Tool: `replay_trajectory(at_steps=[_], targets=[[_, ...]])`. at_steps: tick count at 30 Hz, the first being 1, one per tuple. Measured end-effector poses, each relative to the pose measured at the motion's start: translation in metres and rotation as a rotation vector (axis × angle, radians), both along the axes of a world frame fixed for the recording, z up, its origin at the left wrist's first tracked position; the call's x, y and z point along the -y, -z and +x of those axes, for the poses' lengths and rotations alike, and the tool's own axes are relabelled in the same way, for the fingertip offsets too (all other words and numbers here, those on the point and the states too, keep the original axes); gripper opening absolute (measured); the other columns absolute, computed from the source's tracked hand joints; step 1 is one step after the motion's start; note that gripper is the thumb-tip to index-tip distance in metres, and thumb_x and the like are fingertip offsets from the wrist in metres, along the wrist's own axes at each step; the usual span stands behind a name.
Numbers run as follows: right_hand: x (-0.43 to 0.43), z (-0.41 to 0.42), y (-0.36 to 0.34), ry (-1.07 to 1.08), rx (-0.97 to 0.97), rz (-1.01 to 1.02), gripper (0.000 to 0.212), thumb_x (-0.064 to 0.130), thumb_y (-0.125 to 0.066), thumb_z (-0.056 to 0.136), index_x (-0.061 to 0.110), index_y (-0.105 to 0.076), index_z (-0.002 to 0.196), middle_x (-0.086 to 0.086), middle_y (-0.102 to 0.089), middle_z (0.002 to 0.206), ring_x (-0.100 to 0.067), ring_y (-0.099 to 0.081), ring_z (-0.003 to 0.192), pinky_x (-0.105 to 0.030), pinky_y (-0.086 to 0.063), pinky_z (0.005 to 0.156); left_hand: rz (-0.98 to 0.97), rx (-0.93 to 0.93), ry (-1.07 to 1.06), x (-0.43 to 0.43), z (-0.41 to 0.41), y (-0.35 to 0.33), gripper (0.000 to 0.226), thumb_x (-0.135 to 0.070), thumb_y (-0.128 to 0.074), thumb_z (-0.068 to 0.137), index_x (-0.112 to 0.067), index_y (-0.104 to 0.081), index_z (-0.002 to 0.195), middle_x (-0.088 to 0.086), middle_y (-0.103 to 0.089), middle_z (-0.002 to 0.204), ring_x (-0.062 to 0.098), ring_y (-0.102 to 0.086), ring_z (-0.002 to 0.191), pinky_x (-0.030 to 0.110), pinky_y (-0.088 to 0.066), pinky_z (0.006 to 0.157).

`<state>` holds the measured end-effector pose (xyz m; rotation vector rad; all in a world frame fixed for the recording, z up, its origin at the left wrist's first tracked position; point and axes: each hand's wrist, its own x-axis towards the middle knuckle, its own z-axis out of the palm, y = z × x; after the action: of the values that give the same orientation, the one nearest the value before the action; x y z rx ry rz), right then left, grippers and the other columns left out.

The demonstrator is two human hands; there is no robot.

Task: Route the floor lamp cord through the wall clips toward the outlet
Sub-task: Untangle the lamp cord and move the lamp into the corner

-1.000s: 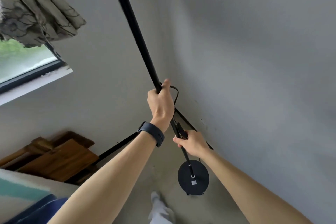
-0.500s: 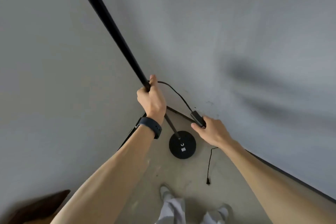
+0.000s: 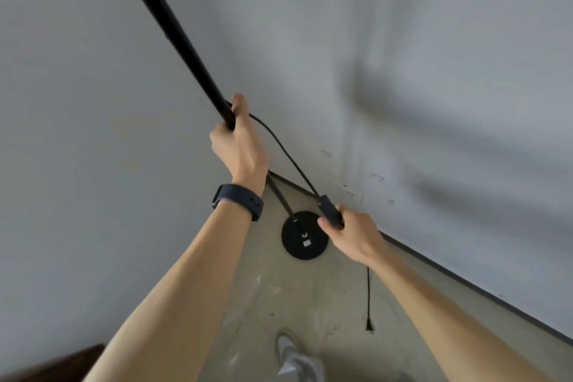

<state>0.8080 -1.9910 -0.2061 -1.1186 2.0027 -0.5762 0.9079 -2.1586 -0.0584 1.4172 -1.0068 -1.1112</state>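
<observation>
A black floor lamp pole (image 3: 173,31) rises from a round black base (image 3: 305,236) standing on the floor in a wall corner. My left hand (image 3: 240,146), with a dark watch on its wrist, is closed around the pole. A thin black cord (image 3: 285,152) runs from the pole near that hand down to a black inline switch (image 3: 329,209), which my right hand (image 3: 353,234) grips. Below my right hand the cord hangs down and ends in a plug (image 3: 369,327) just above the floor. Small pale marks (image 3: 352,189) sit low on the right wall; I cannot tell whether they are clips.
Two grey walls meet behind the lamp, with a dark baseboard (image 3: 465,282) along the right wall. The floor (image 3: 279,295) is beige and scuffed. My shoe (image 3: 286,347) and trouser leg show at the bottom. A dark wooden edge (image 3: 62,363) sits at the lower left.
The view swung away from the window and wooden furniture toward the corner. My right hand drew the inline switch away from the pole to the right, and the hanging plug came into view.
</observation>
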Motion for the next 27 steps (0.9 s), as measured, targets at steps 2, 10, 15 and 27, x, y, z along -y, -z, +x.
replay_trajectory(at_steps=[2,10,15,27], targets=[[0.0,-0.003,0.014,0.008,0.018,-0.037,0.029,0.048,-0.059,0.095,0.026,-0.05,0.078,0.008,-0.056,0.059,-0.009,-0.06,0.058,-0.033,-0.052,0.065,-0.069,0.004,-0.004,-0.002,-0.002,0.011,0.05,-0.046,-0.06,0.087,-0.021,-0.024,0.062,-0.005,-0.028,0.055,0.014,-0.024,0.05,0.031,-0.025,0.051],[0.041,-0.006,0.124,-0.036,-0.031,-0.095,0.024,0.04,-0.045,0.102,0.023,-0.062,0.096,0.01,-0.061,0.069,-0.007,-0.06,0.066,-0.028,-0.045,0.062,-0.285,0.141,0.167,-0.015,0.005,0.16,0.04,-0.047,-0.065,0.09,-0.015,-0.042,0.086,-0.01,-0.04,0.07,0.001,-0.039,0.057,0.017,-0.04,0.061],[0.067,-0.003,0.244,-0.034,0.027,-0.048,0.014,0.038,-0.05,0.101,0.029,-0.061,0.096,0.006,-0.069,0.08,-0.012,-0.066,0.072,-0.026,-0.05,0.064,-0.352,0.174,0.348,-0.009,0.023,0.292,0.038,-0.058,-0.048,0.094,-0.022,-0.049,0.104,-0.001,-0.057,0.089,0.003,-0.06,0.085,0.023,-0.051,0.079],[0.1,-0.006,0.452,-0.041,-0.011,-0.147,0.021,0.038,-0.056,0.1,0.025,-0.065,0.114,0.005,-0.072,0.089,-0.005,-0.067,0.075,-0.019,-0.046,0.063,-0.034,0.293,0.461,0.019,0.036,0.558,0.04,-0.041,-0.059,0.095,-0.014,-0.056,0.065,0.004,-0.061,0.06,0.019,-0.06,0.056,0.034,-0.049,0.059]])
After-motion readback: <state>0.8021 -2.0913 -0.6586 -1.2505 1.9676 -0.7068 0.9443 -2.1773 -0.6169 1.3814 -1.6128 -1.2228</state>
